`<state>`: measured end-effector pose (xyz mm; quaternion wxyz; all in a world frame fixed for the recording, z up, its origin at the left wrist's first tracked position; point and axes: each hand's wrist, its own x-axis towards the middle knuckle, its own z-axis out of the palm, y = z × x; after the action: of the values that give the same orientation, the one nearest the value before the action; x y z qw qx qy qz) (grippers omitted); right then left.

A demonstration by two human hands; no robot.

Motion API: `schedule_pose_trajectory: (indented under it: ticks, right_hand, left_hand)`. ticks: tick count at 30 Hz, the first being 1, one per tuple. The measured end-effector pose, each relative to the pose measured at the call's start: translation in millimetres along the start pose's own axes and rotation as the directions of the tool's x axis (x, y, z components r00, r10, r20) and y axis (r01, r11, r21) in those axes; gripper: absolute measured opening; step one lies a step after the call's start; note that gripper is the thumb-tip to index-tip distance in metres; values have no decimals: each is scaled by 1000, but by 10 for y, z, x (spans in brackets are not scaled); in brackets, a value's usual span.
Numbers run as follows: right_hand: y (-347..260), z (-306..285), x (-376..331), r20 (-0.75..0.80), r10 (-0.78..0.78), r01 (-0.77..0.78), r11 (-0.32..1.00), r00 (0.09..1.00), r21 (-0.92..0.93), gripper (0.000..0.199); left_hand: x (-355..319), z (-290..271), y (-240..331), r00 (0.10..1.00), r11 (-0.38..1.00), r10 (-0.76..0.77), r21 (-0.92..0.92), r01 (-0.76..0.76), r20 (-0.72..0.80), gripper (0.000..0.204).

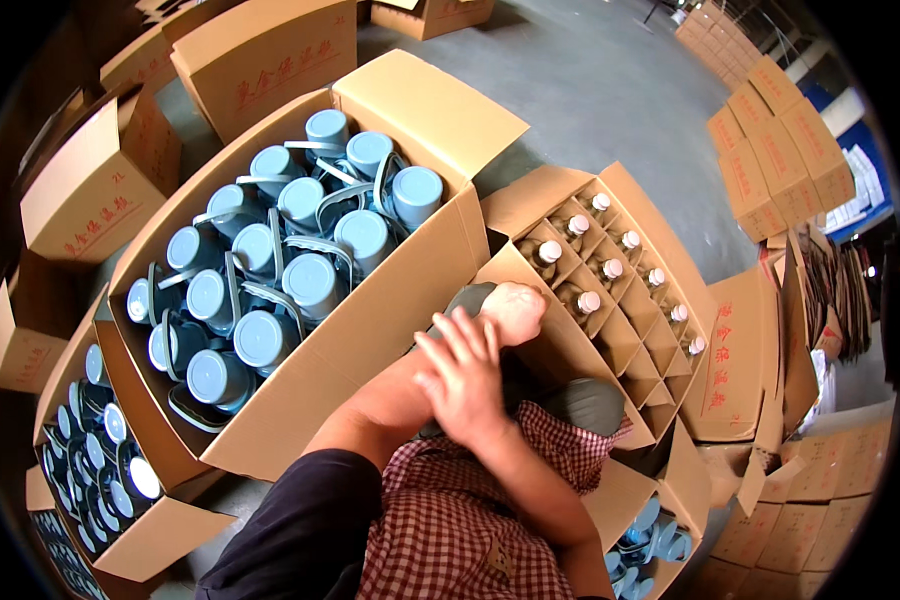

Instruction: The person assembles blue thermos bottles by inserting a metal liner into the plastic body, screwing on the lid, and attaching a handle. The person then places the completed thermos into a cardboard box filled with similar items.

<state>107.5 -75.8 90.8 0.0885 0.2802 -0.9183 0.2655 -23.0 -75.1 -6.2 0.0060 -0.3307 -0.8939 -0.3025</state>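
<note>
My left hand [515, 312] is closed in a fist in front of my knees, with nothing seen in it. My right hand [462, 378] lies across my left forearm, fingers spread and slightly blurred. To the left of both hands stands a large open carton [370, 330] packed with light-blue lidded jugs [310, 285] with grey-blue handles. Beyond my left fist, a carton with cardboard dividers [645, 350] holds several bottles [547, 255] with pale caps. Some of its compartments nearest me hold no bottle. Neither hand touches the jugs or bottles.
More blue jugs fill a carton [100, 450] at lower left and another [650, 545] at lower right. Closed cartons [780, 140] are stacked at far right. Flattened cardboard [840, 290] stands near them. Open flaps [435, 110] stick out around the boxes. Grey floor [610, 90] shows beyond.
</note>
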Motion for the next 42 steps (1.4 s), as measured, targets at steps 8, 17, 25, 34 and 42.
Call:
schedule_pose_trajectory:
  ticks: [8,17,25,34,42]
  right_hand:
    - [-448,-174,-170,38,-443,300,664,896,685,31]
    - [69,-321,-483,1,465,-326,619,885,714,20]
    - [32,58,-344,-250,114,-47,965,962,259,19]
    - [280,-27,-461,-307,262,-73,856,915,512,15]
    - [555,-172,-553,-191,663,-236,499,724,834,8]
  left_hand:
    - [-129,-446,-49,974,962,-210,-198,191,-83,18]
    - [-94,-411,58,977,962,-203,-199,187,-62,18]
    - [-73,-441,135,980,969,-198,-157,192,-22,19]
    - [-75,-391,115,977,969,-211,-138,204,-31,19]
    - [-67,-426,115,974,959,-225,-182,216,-33,20]
